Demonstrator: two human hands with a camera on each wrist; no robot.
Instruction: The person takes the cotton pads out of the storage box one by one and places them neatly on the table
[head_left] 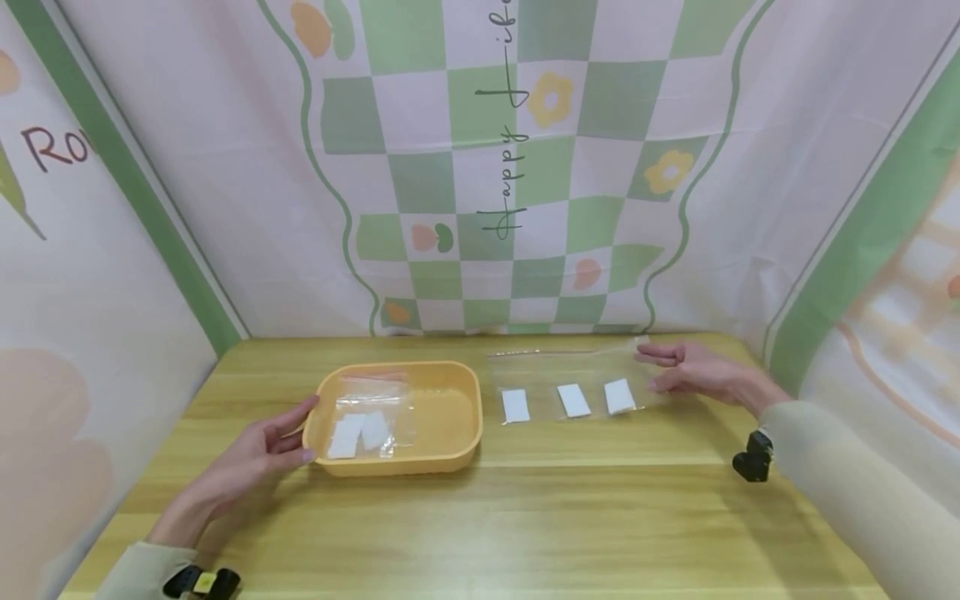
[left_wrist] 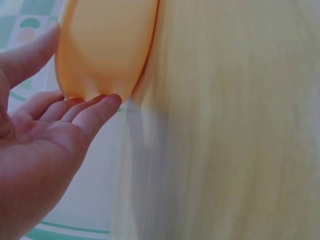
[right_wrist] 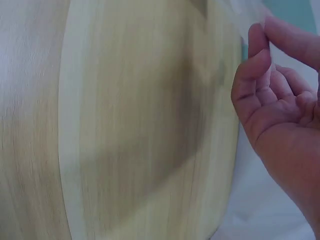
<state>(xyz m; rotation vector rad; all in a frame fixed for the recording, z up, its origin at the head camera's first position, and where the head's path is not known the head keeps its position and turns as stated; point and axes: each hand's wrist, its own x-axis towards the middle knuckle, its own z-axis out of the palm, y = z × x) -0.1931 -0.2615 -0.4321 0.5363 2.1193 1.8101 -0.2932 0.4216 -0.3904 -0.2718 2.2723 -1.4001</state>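
Fingers (left_wrist: 97,115) of the left hand (head_left: 251,454) lie spread against the end wall of a yellow tray (head_left: 442,417), left of middle near the tabletop's (head_left: 525,533) back edge; light pressure should stop it sliding without bending the wall. At the tray's left end lies clear packaging (head_left: 371,408) with white pieces (head_left: 347,436). Further right, by the back edge, is clear bagging (head_left: 542,379) with three white cards (head_left: 574,401); whether it is one bag or several, I cannot tell. The right hand (head_left: 697,371) pinches its right edge between thumb and finger. Holding that border firmly and moving slowly would probably prevent slipping or folding.
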